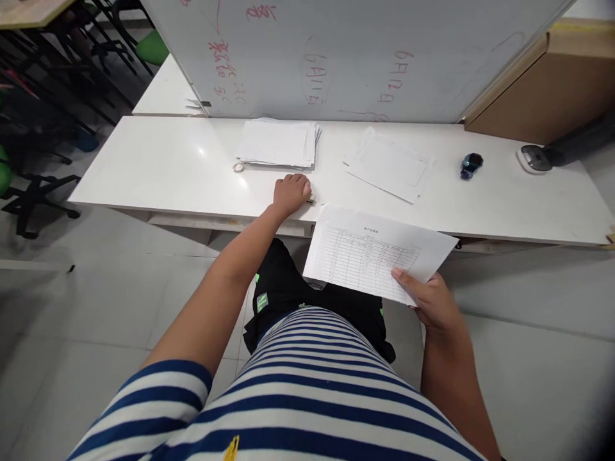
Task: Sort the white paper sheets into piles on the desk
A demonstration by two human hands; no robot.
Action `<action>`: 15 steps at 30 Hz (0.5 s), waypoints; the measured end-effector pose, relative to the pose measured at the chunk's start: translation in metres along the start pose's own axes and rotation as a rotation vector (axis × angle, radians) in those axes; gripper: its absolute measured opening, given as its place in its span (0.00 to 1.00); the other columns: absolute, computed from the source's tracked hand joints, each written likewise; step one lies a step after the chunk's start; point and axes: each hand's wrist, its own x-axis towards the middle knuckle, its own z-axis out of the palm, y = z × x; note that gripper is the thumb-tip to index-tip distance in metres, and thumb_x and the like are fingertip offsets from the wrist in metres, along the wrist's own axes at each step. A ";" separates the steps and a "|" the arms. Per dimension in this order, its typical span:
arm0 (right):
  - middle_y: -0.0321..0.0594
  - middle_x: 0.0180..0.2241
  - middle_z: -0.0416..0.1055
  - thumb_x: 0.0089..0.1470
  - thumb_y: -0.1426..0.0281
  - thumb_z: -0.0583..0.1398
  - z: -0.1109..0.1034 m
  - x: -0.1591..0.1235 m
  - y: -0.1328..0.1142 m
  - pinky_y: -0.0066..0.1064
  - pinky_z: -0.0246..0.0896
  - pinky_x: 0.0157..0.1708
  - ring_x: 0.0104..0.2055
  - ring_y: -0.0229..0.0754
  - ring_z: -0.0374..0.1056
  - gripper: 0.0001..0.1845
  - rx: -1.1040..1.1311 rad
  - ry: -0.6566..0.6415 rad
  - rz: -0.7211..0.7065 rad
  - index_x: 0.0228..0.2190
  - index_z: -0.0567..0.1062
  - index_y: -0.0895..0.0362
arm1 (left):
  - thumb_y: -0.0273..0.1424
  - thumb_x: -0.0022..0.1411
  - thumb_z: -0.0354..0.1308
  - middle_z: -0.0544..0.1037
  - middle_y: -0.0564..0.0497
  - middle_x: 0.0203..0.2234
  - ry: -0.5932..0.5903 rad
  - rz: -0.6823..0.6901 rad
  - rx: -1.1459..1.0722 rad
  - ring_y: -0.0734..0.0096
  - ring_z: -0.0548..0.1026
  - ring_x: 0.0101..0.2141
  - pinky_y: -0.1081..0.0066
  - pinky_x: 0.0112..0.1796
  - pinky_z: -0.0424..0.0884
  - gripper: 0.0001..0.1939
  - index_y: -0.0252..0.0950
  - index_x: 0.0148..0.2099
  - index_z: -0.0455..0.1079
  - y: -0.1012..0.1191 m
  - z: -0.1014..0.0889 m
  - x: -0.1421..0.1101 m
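Note:
My right hand (435, 298) grips the lower right corner of a white printed form (362, 253), thumb on top. A ruled table with a heading is printed on it, and it is held tilted in front of the desk's edge. On the white desk near its front edge, my left hand (291, 194) is closed. A small pale end of some object (311, 199) shows beside its fingers; the rest is hidden under the hand. Just beyond lies a stack of white papers (276, 144), with a small white ring-like item (238, 167) at its corner.
Loose sheets (391, 166) lie right of the stack on the desk (158, 166). Farther right are a dark blue shiny object (471, 165), a black-and-white device (534, 159) and a cardboard box (533, 89). A whiteboard (355, 57) with red writing stands behind.

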 end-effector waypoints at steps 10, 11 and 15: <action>0.45 0.39 0.77 0.43 0.58 0.67 -0.002 -0.005 0.000 0.43 0.71 0.41 0.47 0.57 0.70 0.24 0.007 -0.009 0.014 0.41 0.77 0.55 | 0.34 0.67 0.36 0.70 0.47 0.52 -0.020 -0.038 -0.011 0.56 0.64 0.51 0.57 0.48 0.59 0.19 0.41 0.49 0.67 0.004 -0.003 -0.001; 0.45 0.39 0.77 0.43 0.58 0.67 -0.001 -0.005 0.000 0.43 0.71 0.41 0.47 0.57 0.70 0.23 0.011 -0.007 0.020 0.41 0.77 0.55 | 0.34 0.67 0.36 0.70 0.47 0.52 -0.015 -0.035 -0.017 0.56 0.64 0.51 0.57 0.48 0.59 0.19 0.41 0.49 0.67 0.003 -0.002 -0.001; 0.45 0.39 0.77 0.43 0.59 0.68 0.002 -0.006 0.000 0.44 0.71 0.42 0.48 0.56 0.70 0.23 0.026 -0.004 0.025 0.41 0.77 0.54 | 0.34 0.67 0.37 0.70 0.47 0.52 -0.011 -0.035 -0.036 0.55 0.64 0.51 0.56 0.48 0.58 0.19 0.41 0.49 0.67 0.002 -0.001 -0.001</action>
